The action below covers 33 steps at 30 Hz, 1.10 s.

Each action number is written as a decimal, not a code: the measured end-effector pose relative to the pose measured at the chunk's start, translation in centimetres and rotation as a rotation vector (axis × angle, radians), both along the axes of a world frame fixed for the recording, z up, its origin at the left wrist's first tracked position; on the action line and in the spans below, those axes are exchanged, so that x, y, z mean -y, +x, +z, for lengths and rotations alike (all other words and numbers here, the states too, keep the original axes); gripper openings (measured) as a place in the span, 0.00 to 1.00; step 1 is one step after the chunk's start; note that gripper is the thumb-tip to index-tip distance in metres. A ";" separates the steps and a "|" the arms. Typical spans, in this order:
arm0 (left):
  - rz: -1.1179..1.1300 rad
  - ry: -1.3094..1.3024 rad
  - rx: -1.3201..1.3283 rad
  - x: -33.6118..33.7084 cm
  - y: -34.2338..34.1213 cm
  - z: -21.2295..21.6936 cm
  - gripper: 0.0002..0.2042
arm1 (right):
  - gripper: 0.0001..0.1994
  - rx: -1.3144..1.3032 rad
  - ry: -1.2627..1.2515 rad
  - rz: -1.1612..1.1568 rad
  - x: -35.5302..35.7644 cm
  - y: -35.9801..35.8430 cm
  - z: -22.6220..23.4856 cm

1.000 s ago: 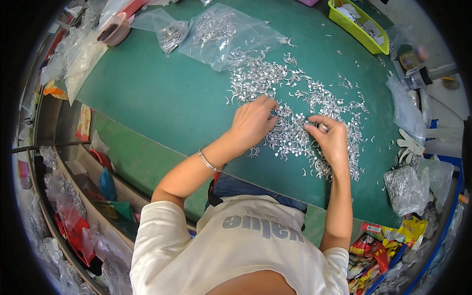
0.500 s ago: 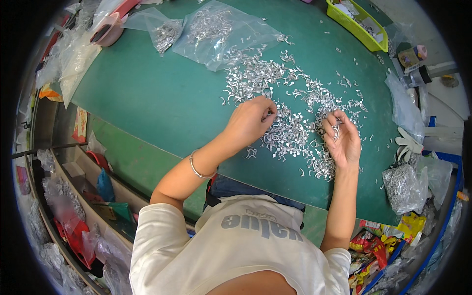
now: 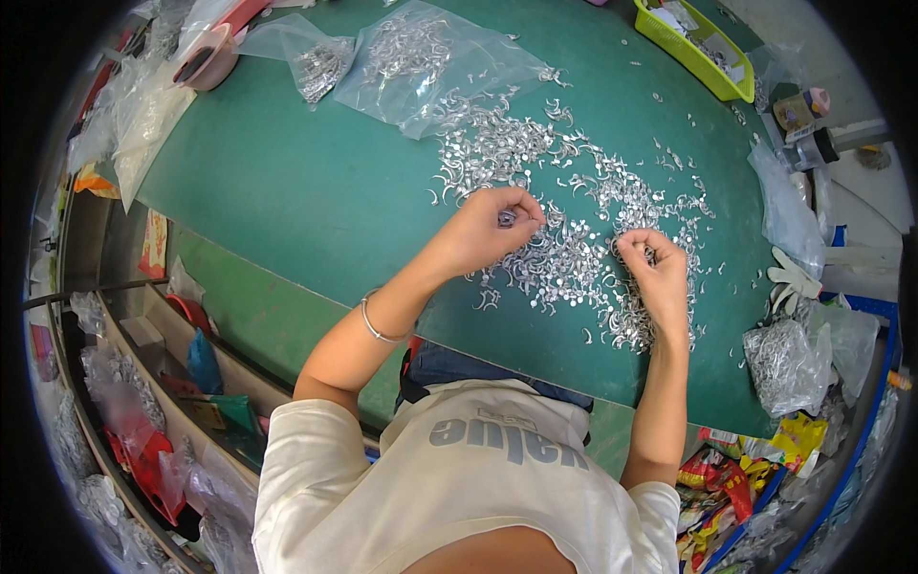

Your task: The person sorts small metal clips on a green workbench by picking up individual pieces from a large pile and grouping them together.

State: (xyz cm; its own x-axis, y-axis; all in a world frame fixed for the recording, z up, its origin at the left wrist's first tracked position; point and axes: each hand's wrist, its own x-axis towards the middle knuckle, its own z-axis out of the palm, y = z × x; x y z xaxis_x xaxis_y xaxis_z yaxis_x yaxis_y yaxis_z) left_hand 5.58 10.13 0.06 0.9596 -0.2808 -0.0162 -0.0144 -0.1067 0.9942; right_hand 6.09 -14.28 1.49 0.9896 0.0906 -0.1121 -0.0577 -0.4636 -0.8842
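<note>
Small silver metal pieces (image 3: 564, 263), many of them curved like crescents and some round, lie in a loose heap on the green table (image 3: 287, 210). My left hand (image 3: 488, 230) is over the heap's left side, thumb and forefinger pinched together. Silver shows in the gap behind those fingers; whether it is held or lies on the table I cannot tell. On the heap's right side is my right hand (image 3: 658, 273), its thumb and fingertips also brought together. Whatever sits between either hand's fingertips is too small to make out.
Clear plastic bags (image 3: 421, 67) with more silver pieces lie at the back. A yellow-green basket (image 3: 703, 59) stands far right, a pink bowl (image 3: 215, 62) far left. Along the right edge are a white glove (image 3: 792, 279) and a filled plastic bag (image 3: 786, 368).
My right hand has turned from a loosely open, palm-up pose into a pinch, a little lower and to the left. My left hand has shifted slightly; its pinch shows more plainly.
</note>
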 end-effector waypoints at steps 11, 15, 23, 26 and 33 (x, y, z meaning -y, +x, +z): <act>-0.108 -0.976 -0.648 -1.3 0.7 1.1 0.05 | 0.05 0.229 -0.373 0.127 -0.9 -0.5 0.3; -0.117 -1.158 -0.611 -2.3 1.5 -0.4 0.06 | 0.05 0.105 -0.093 0.081 -0.6 -0.3 -0.1; 0.122 -1.145 -0.837 1.1 -1.0 1.4 0.14 | 0.14 -0.480 1.159 -0.053 -4.7 -0.6 2.5; -0.104 -1.361 -0.797 2.5 -3.4 -0.4 0.18 | 0.10 -0.304 0.891 0.203 -6.7 -2.1 3.1; 0.068 -1.463 -0.936 3.7 -4.4 0.8 0.17 | 0.13 0.265 -0.030 0.670 -8.1 -3.7 5.8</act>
State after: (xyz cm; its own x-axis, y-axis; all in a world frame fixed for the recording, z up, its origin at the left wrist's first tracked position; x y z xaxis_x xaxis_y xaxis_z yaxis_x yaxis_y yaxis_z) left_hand 1.20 6.39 0.90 0.7845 -0.5328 -0.3173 0.5409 0.8382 -0.0700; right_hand 2.38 -6.17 7.27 0.7164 0.6886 0.1123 0.4623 -0.3480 -0.8156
